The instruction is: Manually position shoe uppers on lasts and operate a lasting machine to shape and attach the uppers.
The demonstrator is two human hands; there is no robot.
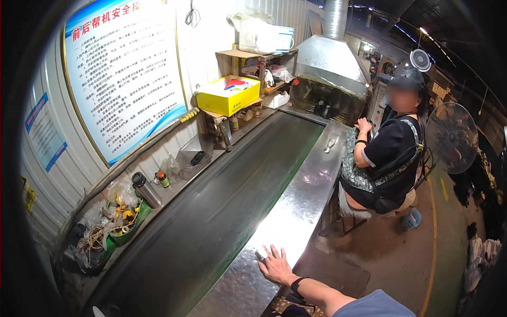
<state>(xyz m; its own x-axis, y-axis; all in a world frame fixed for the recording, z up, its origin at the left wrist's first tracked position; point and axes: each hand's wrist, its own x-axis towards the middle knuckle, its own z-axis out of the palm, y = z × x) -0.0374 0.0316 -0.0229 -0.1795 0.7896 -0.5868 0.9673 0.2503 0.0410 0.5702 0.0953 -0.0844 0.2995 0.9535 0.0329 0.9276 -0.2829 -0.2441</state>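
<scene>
My right hand [276,268] reaches in from the lower right, palm down over the shiny metal ledge [288,224]. Its fingers are spread, and a dark band circles the wrist. At the fingertips is a small pale grey piece [261,253], too small to name; I cannot tell whether it is gripped or just touched. Beyond the ledge runs a wide dark conveyor belt [211,211] with a green edge. My left hand is out of view. A small whitish tip [98,311] shows at the lower left edge, its kind unclear.
A person [396,142] in a cap and patterned apron sits at the far right, beside a metal-hooded machine [332,61]. Along the wall stand a yellow box [227,100], a flask [146,189], a small bottle [162,179] and a green-edged bag [129,224]. A fan [451,137] stands behind.
</scene>
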